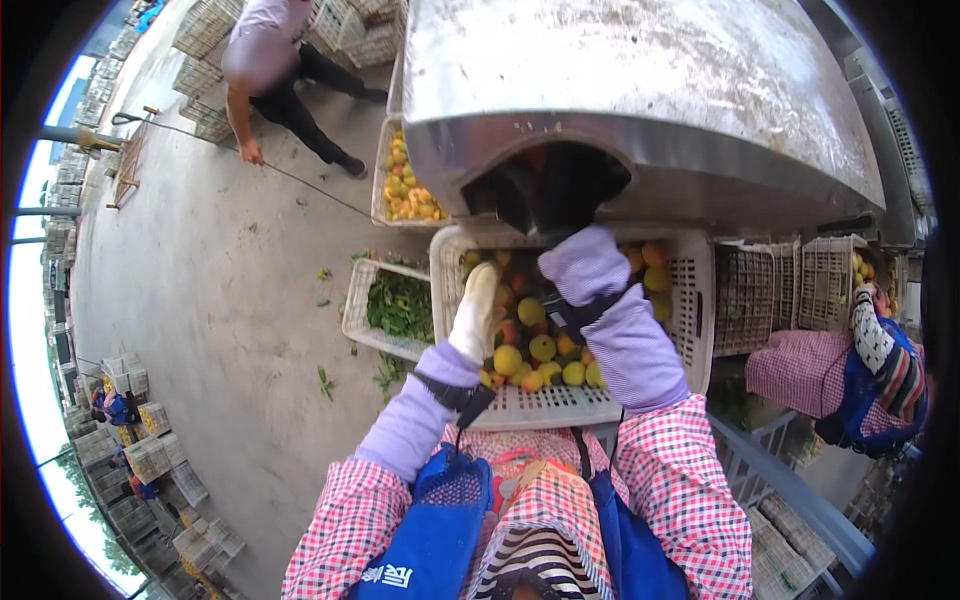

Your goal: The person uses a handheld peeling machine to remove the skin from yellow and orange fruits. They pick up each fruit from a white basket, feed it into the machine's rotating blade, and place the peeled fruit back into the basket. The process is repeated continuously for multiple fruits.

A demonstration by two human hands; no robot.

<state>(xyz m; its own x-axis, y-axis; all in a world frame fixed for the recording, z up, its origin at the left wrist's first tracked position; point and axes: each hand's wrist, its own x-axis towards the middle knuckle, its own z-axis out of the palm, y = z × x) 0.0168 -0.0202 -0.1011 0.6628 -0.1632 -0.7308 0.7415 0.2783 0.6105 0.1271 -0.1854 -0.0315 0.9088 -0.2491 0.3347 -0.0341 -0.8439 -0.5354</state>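
A white plastic crate [694,322] stands before me, partly filled with yellow, green and red-blushed round fruit [542,347], which look like peaches. My left hand [476,315], in a pale glove, is over the crate's left part with its fingers stretched out, beside the fruit. Nothing shows in its grasp. My right forearm in a lilac sleeve cover [630,337] crosses above the crate. It runs to the dark opening [600,176] in a stainless steel machine housing [637,67]. Deep shadow there hides my right hand's fingers and anything they hold.
A crate of green leaves [397,304] and a crate of yellow-orange fruit [405,184] stand left. A person [289,82] holds a long rod or line [315,184] over the concrete floor. Another person [862,375] works at right, past stacked crates [742,300] and a blue railing [795,487].
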